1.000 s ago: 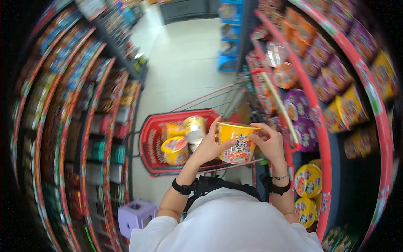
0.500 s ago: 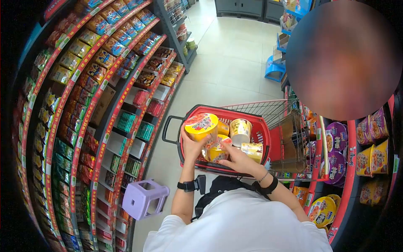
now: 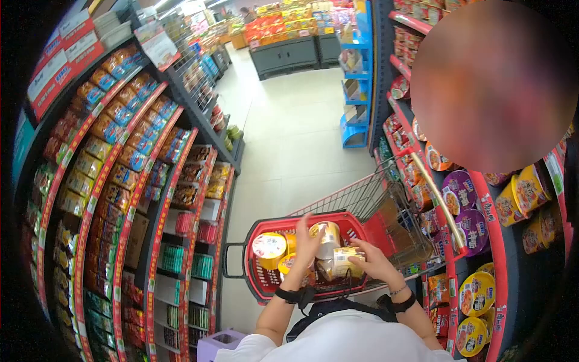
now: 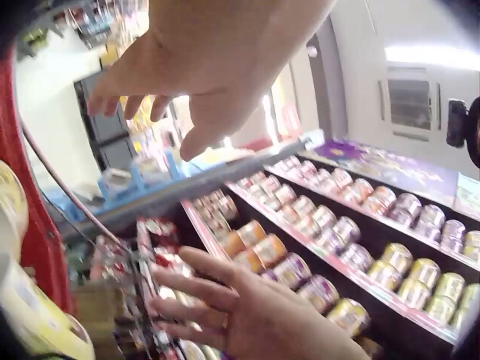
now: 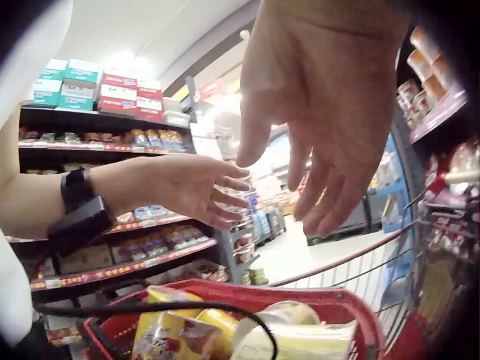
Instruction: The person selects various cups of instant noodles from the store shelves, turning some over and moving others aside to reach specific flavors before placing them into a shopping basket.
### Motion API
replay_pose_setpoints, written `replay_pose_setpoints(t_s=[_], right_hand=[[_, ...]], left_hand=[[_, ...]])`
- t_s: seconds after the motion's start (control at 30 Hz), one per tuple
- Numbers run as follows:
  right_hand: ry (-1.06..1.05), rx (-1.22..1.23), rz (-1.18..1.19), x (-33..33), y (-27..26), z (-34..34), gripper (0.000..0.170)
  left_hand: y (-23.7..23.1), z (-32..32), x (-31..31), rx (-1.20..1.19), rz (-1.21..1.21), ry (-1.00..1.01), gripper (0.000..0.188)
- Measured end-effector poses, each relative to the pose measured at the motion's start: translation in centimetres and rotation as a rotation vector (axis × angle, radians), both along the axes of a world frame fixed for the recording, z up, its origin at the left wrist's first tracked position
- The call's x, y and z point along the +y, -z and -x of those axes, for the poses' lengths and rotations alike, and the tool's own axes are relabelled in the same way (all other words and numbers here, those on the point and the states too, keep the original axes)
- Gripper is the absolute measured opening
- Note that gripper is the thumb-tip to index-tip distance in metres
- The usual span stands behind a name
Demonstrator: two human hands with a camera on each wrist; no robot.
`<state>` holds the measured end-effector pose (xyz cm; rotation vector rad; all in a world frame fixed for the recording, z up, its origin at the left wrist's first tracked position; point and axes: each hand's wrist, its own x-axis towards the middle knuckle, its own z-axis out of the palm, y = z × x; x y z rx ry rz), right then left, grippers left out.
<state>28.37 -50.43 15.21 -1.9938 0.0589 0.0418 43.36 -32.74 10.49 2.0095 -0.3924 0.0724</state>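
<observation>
Fingers extended, my left hand (image 3: pixel 306 246) is over the red basket (image 3: pixel 360 228), holding nothing. A yellow cup with a pale lid (image 3: pixel 269 245) lies at the basket's left end, another yellow cup (image 3: pixel 287 263) beside it. My right hand (image 3: pixel 377 265) hovers at the basket's right side near a pale cup lying on its side (image 3: pixel 348 263); an upright pale cup (image 3: pixel 326 234) is behind that one. In the right wrist view, a gap separates my right hand (image 5: pixel 326 112) and left hand (image 5: pixel 184 186) from the basket's contents. Both hands (image 4: pixel 217 67) look empty in the left wrist view.
The basket sits by a wire shopping cart (image 3: pixel 362 196) with a pale handle bar (image 3: pixel 438 202). Packaged-food shelves (image 3: pixel 129 160) line the left, and shelves with purple noodle cups (image 3: pixel 471 231) the right. A lilac stool (image 3: pixel 218 342) stands bottom left. A blue rack (image 3: pixel 354 111) is farther ahead.
The yellow cup that my left hand gripped is now released at the basket's left end. Both hands have come away from the cups. The head view has tilted up, showing more of the aisle.
</observation>
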Motion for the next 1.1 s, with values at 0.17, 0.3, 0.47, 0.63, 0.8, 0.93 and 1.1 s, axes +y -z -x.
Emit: replay_pose_setpoints(t_s=[0.17,0.3,0.47,0.63,0.8,0.93,1.1], right_hand=[[0.462,-0.097,-0.163,-6.0,-1.8,5.0,0.049],[0.838,-0.284,-0.18,-10.6,-2.9,11.4,0.041],[1.183,-0.645,-0.082,-14.2,-7.0,20.2,0.032],[1.483,-0.928,0.051,-16.8,-10.7,27.3,0.028],[1.795,-0.685,0.451,-22.1,-12.5,30.7,0.056],[1.863,-0.532,0.446,-28.7,-12.6,30.8,0.068],[1.525,-0.631,0.142,-35.1,-10.2,34.2,0.086]], left_hand=[[-5.6,5.7,-11.7,-0.028,0.178,0.538,0.056],[-8.0,11.8,-18.5,-0.035,0.236,0.888,0.057],[-8.9,18.9,-25.3,-0.05,0.293,1.201,0.056],[-13.7,25.2,-29.8,-0.072,0.274,1.405,0.056],[-15.6,30.6,-35.5,-0.148,0.371,1.542,0.06],[-16.6,32.5,-41.4,0.236,0.384,1.531,0.066],[-18.6,32.3,-49.1,0.636,0.421,1.381,0.085]])
